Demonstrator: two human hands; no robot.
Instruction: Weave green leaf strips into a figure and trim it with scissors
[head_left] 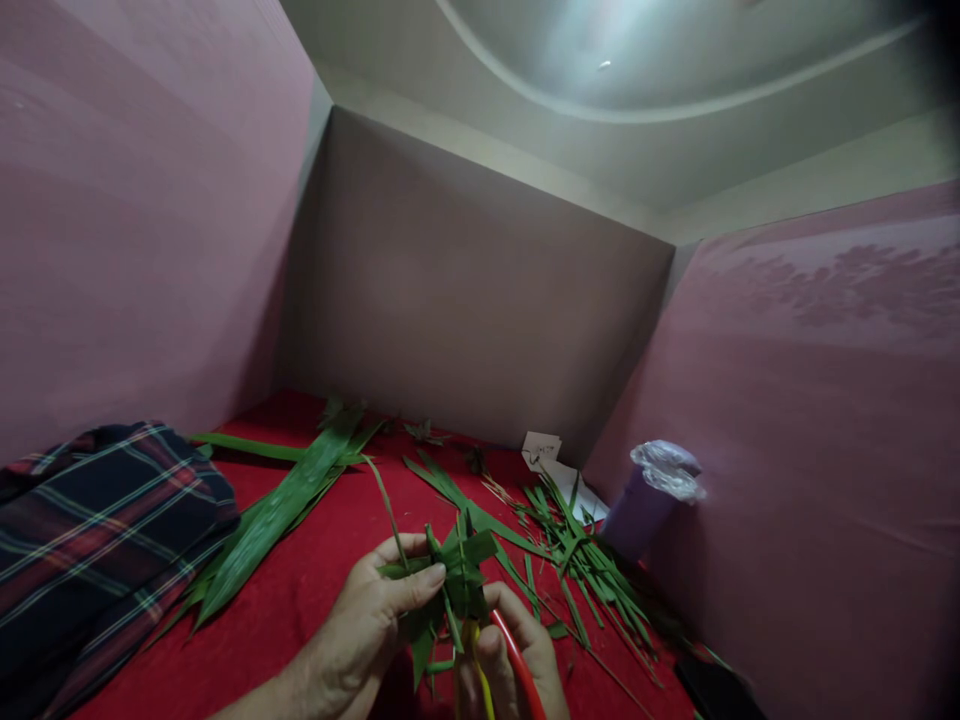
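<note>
My left hand (pixel 375 610), at the bottom centre, pinches a folded, woven piece of green leaf (pixel 461 570) between thumb and fingers. Strips and loose ends stick out of this piece on several sides, and a thin stem rises from it. Close beside it, my right hand (pixel 525 640) is closed around pliers (pixel 519 665) with one red and one yellow handle. Their jaws are at the lower part of the leaf piece, mostly hidden by leaf and fingers. Whether they grip the leaf cannot be made out.
Long broad leaves (pixel 285 515) lie left on the red cloth (pixel 300 580), near a dark plaid garment (pixel 112 550). Cut leaf strips (pixel 592 570) are heaped at right. Beyond them are white papers (pixel 570 485) and a purple container (pixel 641 510) with clear plastic on top. Walls enclose the space.
</note>
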